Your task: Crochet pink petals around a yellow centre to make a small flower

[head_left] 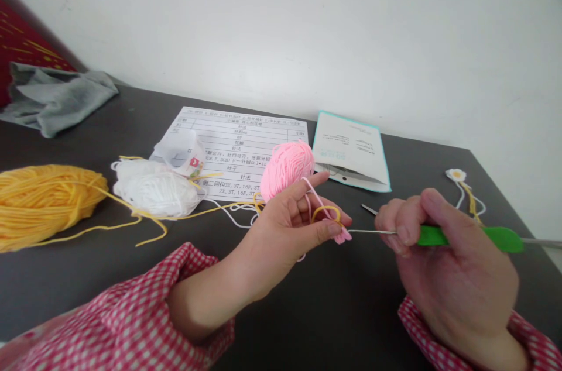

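My left hand (285, 222) pinches a small pink crochet piece (343, 236) between thumb and fingers. Pink yarn (311, 188) runs over its fingers, and a loop of yellow yarn (325, 208) stands up beside the piece. My right hand (456, 277) is closed around a crochet hook with a green handle (432, 236). The hook's thin metal shaft (371, 232) reaches left to the pink piece; its tip is hidden there. A second pointed metal tip (369, 209) shows just beyond my right fingers, and I cannot tell what it belongs to.
A pink yarn ball (287, 167), a white one (153, 186) and a yellow one (48, 204) lie leftward, with loose strands. Behind are a printed sheet (246, 128), a white tape-like roll (180, 151), a pale packet (346, 143), grey cloth (65, 96) and a crocheted flower (456, 175).
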`<state>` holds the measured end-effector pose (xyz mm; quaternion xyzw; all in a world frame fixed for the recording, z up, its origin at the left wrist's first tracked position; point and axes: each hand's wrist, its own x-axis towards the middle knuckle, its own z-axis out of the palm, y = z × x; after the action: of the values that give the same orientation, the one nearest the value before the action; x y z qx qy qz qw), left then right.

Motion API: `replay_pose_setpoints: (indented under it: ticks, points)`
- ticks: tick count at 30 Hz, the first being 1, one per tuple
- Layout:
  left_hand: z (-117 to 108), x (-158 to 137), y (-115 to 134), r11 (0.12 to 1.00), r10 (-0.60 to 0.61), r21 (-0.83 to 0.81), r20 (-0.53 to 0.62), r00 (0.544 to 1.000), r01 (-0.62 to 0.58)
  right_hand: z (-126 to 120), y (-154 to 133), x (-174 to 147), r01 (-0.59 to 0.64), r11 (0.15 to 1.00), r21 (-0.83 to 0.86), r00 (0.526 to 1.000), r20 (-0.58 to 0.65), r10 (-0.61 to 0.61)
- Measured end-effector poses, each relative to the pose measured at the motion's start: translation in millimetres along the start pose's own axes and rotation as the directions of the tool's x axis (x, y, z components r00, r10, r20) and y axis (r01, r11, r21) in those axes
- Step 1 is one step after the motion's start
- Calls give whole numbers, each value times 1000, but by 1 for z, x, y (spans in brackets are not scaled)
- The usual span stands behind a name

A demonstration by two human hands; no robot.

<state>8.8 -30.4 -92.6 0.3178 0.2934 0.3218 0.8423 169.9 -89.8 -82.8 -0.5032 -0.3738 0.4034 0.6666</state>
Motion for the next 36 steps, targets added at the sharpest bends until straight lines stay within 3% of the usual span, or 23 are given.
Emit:
replay_pose_setpoints:
  ticks: [8, 36]
  points:
    - [0, 0, 0, 999, 22, 28, -18, 1000, -22, -2, 2, -3, 103, 995, 7, 995, 7, -103]
    - [1, 0, -1, 996, 66, 64, 25, 998, -67, 2, 5, -4, 98, 995, -9, 995, -6, -98]
